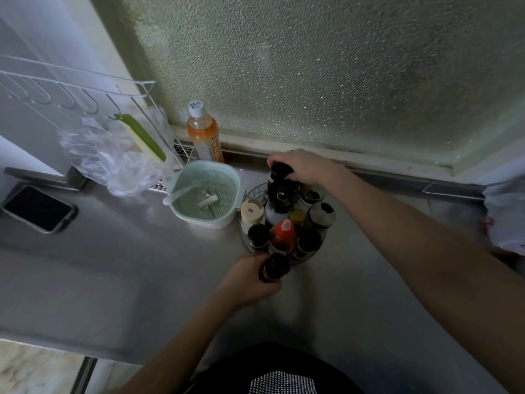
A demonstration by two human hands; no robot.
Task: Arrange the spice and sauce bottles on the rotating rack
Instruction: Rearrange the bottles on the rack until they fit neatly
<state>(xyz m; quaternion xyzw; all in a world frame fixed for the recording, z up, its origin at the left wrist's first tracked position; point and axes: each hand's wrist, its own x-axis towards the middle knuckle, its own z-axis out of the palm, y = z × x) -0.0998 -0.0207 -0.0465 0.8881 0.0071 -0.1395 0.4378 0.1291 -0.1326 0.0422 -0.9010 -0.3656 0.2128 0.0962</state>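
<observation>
A round wire rotating rack (251, 191) stands on the steel counter and holds several bottles. Among them are a red sauce bottle (285, 234), a beige-capped jar (251, 211), a tall white bottle with a black pump top (279, 199) and dark-lidded spice jars (321, 213). My left hand (247, 278) grips a dark-capped bottle (275, 269) at the rack's near edge. My right hand (302, 166) is closed over the black top of a dark bottle (279, 171) at the rack's far side.
A mint-green strainer bowl (205, 191) with a white spoon sits just left of the rack. An orange drink bottle (204, 135) stands by the frosted window. A phone (37, 209) lies at far left, below a wire hook rail (76, 86) and a plastic bag (113, 163).
</observation>
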